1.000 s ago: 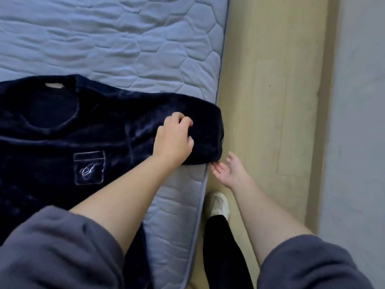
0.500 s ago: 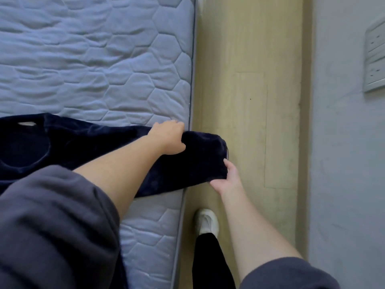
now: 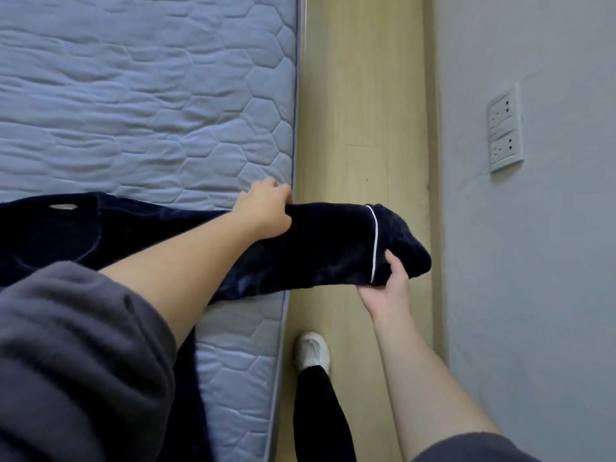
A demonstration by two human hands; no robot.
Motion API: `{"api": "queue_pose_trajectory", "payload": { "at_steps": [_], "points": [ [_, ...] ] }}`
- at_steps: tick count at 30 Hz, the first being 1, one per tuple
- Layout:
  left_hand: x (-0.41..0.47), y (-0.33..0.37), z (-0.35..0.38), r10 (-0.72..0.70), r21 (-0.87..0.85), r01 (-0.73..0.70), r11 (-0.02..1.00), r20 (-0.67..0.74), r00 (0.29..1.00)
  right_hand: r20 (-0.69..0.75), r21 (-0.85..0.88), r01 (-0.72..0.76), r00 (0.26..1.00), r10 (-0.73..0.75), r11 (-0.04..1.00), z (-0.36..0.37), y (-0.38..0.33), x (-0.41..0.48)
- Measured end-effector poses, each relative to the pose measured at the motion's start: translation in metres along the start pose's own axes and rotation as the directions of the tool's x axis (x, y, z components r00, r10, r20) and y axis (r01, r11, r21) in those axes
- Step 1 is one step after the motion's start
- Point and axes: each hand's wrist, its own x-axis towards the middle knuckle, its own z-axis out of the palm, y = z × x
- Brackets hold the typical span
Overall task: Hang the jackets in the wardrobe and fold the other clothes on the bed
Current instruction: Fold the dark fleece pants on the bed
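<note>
- Quilted blue-grey mattress [image 3: 150, 95] fills the left of the head view, then a strip of pale wood floor [image 3: 360, 95] and a grey wall [image 3: 533, 261] with two socket plates [image 3: 505, 128].
- The navy top [image 3: 50, 235] lies flat on the mattress, neck opening to the left. Its sleeve [image 3: 333, 241] is stretched out past the bed edge and hangs over the floor.
- The left hand [image 3: 266, 211] has its fingers curled over the sleeve's top edge, right at the mattress edge.
- The right hand [image 3: 386, 288] pinches the cuff end, thumb on top by the white piping [image 3: 375, 241], fingers underneath.
- My read: the sleeve is being pulled straight, ready to fold in across the body.
- Tip: keep both grips, keep light tension so the plush fabric doesn't bunch, and use the left hand as the hinge. Swing the cuff back over the bed and lay it flat, so nothing drags on the floor near that white shoe [image 3: 313, 351].
</note>
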Motion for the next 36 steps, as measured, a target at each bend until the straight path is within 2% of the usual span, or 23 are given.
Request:
{"api": "queue_pose_trajectory", "payload": {
  "at_steps": [1, 2, 3, 4, 5, 6, 8, 12, 14, 15, 17, 19, 21, 24, 28, 31, 33, 34, 35, 36],
  "points": [
    [-0.011, 0.002, -0.006, -0.049, -0.097, 0.042, 0.994, -0.07, 0.996, 0.07, -0.069, 0.049, 0.997, -0.045, 0.996, 0.008, 0.0, -0.014],
    [-0.022, 0.004, -0.014, -0.107, -0.288, 0.083, 0.954, -0.071, 0.992, 0.159, -0.171, 0.125, 0.982, -0.097, 0.977, 0.017, 0.003, -0.029],
    [-0.035, 0.006, -0.023, -0.146, -0.527, 0.136, 0.839, 0.022, 0.989, 0.264, -0.287, 0.234, 0.951, -0.158, 0.929, 0.026, 0.01, -0.046],
    [-0.047, 0.006, -0.034, -0.123, -0.724, 0.208, 0.658, 0.169, 0.978, 0.368, -0.399, 0.365, 0.904, -0.218, 0.841, 0.035, 0.02, -0.064],
    [-0.061, 0.003, -0.045, -0.061, -0.823, 0.275, 0.496, 0.284, 0.957, 0.466, -0.493, 0.498, 0.844, -0.267, 0.714, 0.044, 0.033, -0.082],
    [-0.076, -0.006, -0.058, -0.002, -0.863, 0.309, 0.399, 0.336, 0.942, 0.562, -0.552, 0.615, 0.773, -0.293, 0.563, 0.051, 0.049, -0.101],
    [-0.111, -0.039, -0.083, 0.05, -0.891, 0.338, 0.304, 0.369, 0.928, 0.735, -0.562, 0.773, 0.63, -0.251, 0.296, 0.061, 0.088, -0.14],
    [-0.197, -0.141, -0.122, 0.07, -0.876, 0.345, 0.336, 0.388, 0.919, 0.879, -0.475, 0.875, 0.466, -0.099, -0.091, 0.062, 0.195, -0.208],
    [-0.241, -0.201, -0.127, 0.011, -0.861, 0.359, 0.361, 0.389, 0.921, 0.946, -0.311, 0.924, 0.324, 0.026, -0.224, 0.055, 0.267, -0.237],
    [-0.262, -0.231, -0.125, -0.049, -0.839, 0.373, 0.397, 0.386, 0.921, 0.955, -0.25, 0.934, 0.281, 0.095, -0.254, 0.052, 0.305, -0.252],
    [-0.303, -0.296, -0.114, -0.252, -0.759, 0.419, 0.498, 0.335, 0.908, 0.949, -0.185, 0.948, 0.241, 0.205, -0.258, 0.045, 0.382, -0.28],
    [-0.34, -0.364, -0.095, -0.428, -0.726, 0.47, 0.503, 0.263, 0.864, 0.917, -0.126, 0.958, 0.212, 0.337, -0.257, 0.036, 0.452, -0.299],
    [-0.371, -0.424, -0.069, -0.533, -0.758, 0.515, 0.4, 0.265, 0.804, 0.841, -0.097, 0.943, 0.248, 0.48, -0.318, 0.02, 0.508, -0.306],
    [-0.4, -0.49, -0.011, -0.605, -0.804, 0.543, 0.243, 0.313, 0.733, 0.687, -0.157, 0.869, 0.437, 0.581, -0.468, -0.014, 0.558, -0.293],
    [-0.4, -0.541, 0.073, -0.68, -0.853, 0.505, 0.135, 0.291, 0.673, 0.541, -0.293, 0.741, 0.65, 0.534, -0.604, -0.047, 0.571, -0.244],
    [-0.385, -0.565, 0.119, -0.736, -0.922, 0.385, 0.029, 0.242, 0.633, 0.523, -0.359, 0.664, 0.725, 0.448, -0.656, -0.062, 0.564, -0.195],
    [-0.377, -0.576, 0.146, -0.761, -0.956, 0.288, -0.046, 0.221, 0.61, 0.561, -0.455, 0.624, 0.755, 0.34, -0.635, -0.064, 0.558, -0.165],
    [-0.374, -0.579, 0.159, -0.769, -0.962, 0.268, -0.057, 0.213, 0.603, 0.578, -0.555, 0.591, 0.78, 0.239, -0.586, -0.061, 0.554, -0.151],
    [-0.371, -0.584, 0.172, -0.782, -0.961, 0.272, -0.047, 0.205, 0.588, 0.567, -0.684, 0.538, 0.817, 0.105, -0.492, -0.054, 0.551, -0.138],
    [-0.369, -0.587, 0.184, -0.802, -0.957, 0.289, -0.029, 0.195, 0.564, 0.509, -0.818, 0.466, 0.86, -0.046, -0.337, -0.046, 0.547, -0.125]
  ]
}}
